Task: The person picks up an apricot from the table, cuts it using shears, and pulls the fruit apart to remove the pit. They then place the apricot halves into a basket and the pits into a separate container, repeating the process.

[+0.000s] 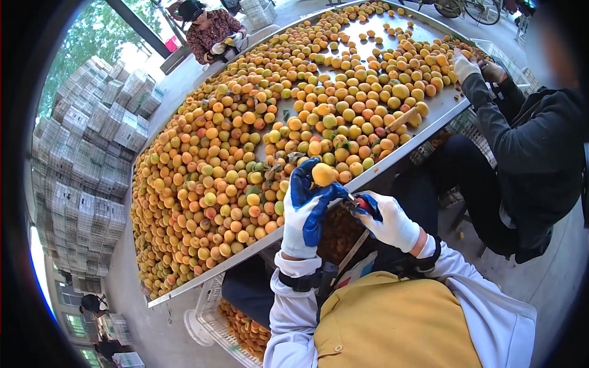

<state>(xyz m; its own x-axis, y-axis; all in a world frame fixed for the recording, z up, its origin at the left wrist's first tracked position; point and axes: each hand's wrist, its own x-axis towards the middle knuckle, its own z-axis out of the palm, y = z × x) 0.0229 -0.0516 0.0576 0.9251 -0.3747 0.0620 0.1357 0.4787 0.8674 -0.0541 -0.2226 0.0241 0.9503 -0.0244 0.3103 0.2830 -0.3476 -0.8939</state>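
My left hand (307, 205), in a white glove with blue coated fingers, pinches a yellow-orange apricot (323, 174) just over the near edge of the metal table (374, 175). Close beside it, my right hand (385, 218), gloved the same way, is closed round a small hand tool (363, 204) with a red handle and a dark metal end. My fingers hide most of this tool, and its tip is right by the left fingers, under the apricot. Many loose apricots (221, 178) cover the table, with some dry leaves (283, 164) among them.
A wooden-handled tool (400, 121) lies on the fruit near the front rim. One person (521, 141) sits at the right; another (211, 34) works across the table. A crate of orange pieces (242, 325) stands below the edge. Stacked crates (86, 165) fill the left side.
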